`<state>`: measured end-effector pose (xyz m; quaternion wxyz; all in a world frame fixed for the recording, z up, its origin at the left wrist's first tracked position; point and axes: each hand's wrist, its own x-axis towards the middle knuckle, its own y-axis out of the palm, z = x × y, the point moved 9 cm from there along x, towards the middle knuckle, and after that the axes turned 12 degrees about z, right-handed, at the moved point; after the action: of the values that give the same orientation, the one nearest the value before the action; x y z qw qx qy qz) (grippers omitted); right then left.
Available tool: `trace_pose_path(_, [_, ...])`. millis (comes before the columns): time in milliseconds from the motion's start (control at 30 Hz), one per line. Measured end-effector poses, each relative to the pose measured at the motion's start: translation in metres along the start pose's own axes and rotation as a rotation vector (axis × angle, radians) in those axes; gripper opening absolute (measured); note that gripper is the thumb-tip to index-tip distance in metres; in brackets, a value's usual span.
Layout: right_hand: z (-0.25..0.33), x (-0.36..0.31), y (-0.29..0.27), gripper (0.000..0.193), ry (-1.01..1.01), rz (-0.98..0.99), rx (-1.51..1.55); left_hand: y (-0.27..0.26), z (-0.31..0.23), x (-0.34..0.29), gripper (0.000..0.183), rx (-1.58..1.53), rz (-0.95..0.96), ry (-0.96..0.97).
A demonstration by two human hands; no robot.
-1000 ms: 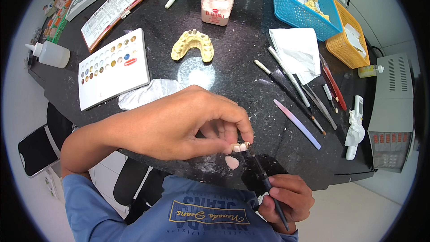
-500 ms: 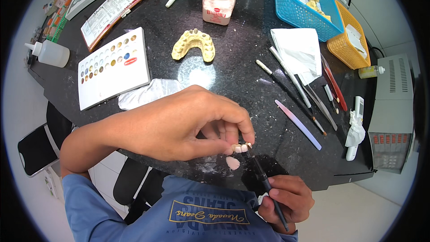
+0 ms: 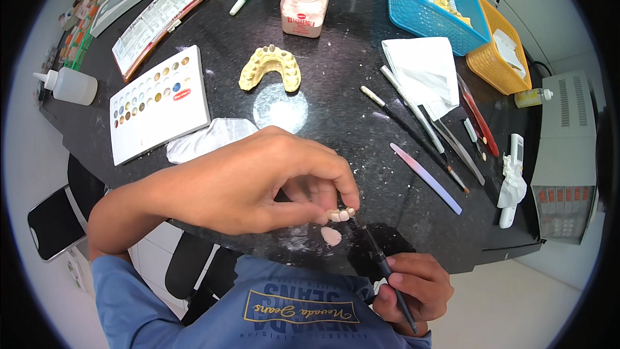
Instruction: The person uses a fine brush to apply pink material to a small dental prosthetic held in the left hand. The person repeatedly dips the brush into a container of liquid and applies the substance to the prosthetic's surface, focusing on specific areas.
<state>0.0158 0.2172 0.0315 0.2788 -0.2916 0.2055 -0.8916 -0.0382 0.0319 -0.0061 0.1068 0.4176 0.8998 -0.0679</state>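
Observation:
Between the thumb and fingertips of my left hand point(image 3: 278, 178) is a small tooth-coloured dental bridge point(image 3: 340, 215), held just above the table's near edge. My right hand point(image 3: 420, 281) is closed around a slim black-handled tool point(image 3: 376, 249), slanting up toward the bridge. Its tip is at or beside the bridge's right end; whether it is a brush or a blade I cannot make out. A small pale pink mound of powder point(image 3: 331, 236) lies just below the bridge. Farther off, a yellow plaster dental model point(image 3: 271, 68) rests on the dark table.
At left are a white palette point(image 3: 161, 113), crumpled clear plastic point(image 3: 210, 139) and a squeeze bottle point(image 3: 74, 86). An open jar of pink powder point(image 3: 305, 10) stands at the back. To the right lie a nail file point(image 3: 426, 178), brushes, tweezers point(image 3: 462, 148), a white cloth point(image 3: 423, 71) and a blue basket point(image 3: 410, 13).
The view has shifted slightly, so the table things appear a little farther left. Both hands keep their holds, with the bridge and tool tip almost unmoved relative to each other.

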Motion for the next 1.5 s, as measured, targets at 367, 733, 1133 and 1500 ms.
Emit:
trace_pose_path(367, [0.0002, 0.0047, -0.0013, 0.028, -0.029, 0.016, 0.045, -0.0006, -0.0038, 0.0009, 0.027, 0.004, -0.024, 0.012])
trace_pose_path(733, [-0.0034, 0.0063, -0.0044, 0.028, 0.026, 0.010, 0.099, -0.0006, -0.0051, 0.0022, 0.023, 0.021, -0.017, 0.020])
trace_pose_path(1133, [-0.0033, 0.0076, -0.0033, 0.025, 0.024, 0.012, 0.101, -0.0008, -0.0060, 0.0025, 0.023, 0.032, -0.020, 0.042])
trace_pose_path(1500, [-0.0023, 0.0050, -0.0035, 0.027, 0.015, 0.010, 0.088, -0.0010, -0.0065, 0.0022, 0.025, 0.024, -0.019, 0.044])
